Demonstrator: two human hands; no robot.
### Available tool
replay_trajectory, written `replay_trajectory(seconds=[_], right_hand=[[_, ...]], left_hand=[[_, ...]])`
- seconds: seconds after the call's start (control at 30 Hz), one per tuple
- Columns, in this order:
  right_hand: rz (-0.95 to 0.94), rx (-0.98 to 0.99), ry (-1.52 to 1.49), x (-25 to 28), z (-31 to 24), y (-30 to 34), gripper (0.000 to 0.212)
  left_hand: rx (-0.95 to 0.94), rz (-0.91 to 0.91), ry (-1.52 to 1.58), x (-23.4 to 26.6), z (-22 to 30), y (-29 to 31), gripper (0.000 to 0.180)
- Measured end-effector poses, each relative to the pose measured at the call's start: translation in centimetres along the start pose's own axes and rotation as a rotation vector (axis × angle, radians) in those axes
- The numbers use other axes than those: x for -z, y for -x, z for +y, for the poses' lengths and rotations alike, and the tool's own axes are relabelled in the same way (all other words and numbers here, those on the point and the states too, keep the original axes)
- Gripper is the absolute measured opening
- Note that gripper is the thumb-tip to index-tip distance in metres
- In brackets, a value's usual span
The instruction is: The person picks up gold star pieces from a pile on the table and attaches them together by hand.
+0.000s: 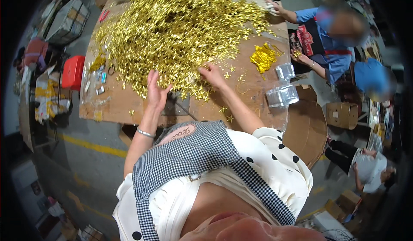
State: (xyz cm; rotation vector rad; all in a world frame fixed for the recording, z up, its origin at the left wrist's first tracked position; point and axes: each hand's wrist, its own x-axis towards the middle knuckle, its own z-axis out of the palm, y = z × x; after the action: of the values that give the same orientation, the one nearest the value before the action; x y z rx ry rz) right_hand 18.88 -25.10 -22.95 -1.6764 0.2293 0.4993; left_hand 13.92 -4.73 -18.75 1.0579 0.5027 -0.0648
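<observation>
Fingers of the left hand (155,90) and right hand (211,75) lie spread and released on the near edge of the gold star heap (180,30), whose light, springy, snag-prone foil pieces likely lift best pinched in small clumps at the fingertips.

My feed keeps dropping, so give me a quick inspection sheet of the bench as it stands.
Surface: brown table, mostly covered.
Job's things: big heap of gold foil pieces; smaller gold pile.
Clutter: clear plastic bags; small items at the left edge.
Hands: left hand and right hand open, at the heap's near edge.
Cables: nothing seen.
Surroundings: co-worker's hand near the small pile; red stool; cardboard boxes.
</observation>
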Motion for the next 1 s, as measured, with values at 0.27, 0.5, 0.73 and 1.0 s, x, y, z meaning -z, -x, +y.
replay_trajectory(seconds=[0.27, 0.5, 0.73, 1.0], right_hand=[[0.062, 0.587, 0.647, -0.2, 1.9, 1.1, 0.057], [0.149, 0.413, 0.128, 0.1, 5.0, 1.0, 0.026], [0.023, 0.083, -1.234, 7.4, 1.8, 0.9, 0.034], [0.075, 0.109, -1.084, 8.1, 1.1, 0.8, 0.035]], left_hand=[[-0.110, -0.228, -0.693, 0.5, -1.8, 0.4, 0.072], [0.122, -0.392, -0.664, 0.9, -4.3, 1.1, 0.030], [0.337, -0.416, -0.428, 3.8, -6.2, 2.8, 0.011], [0.371, -0.335, -0.358, 4.9, -6.2, 3.5, 0.013]])
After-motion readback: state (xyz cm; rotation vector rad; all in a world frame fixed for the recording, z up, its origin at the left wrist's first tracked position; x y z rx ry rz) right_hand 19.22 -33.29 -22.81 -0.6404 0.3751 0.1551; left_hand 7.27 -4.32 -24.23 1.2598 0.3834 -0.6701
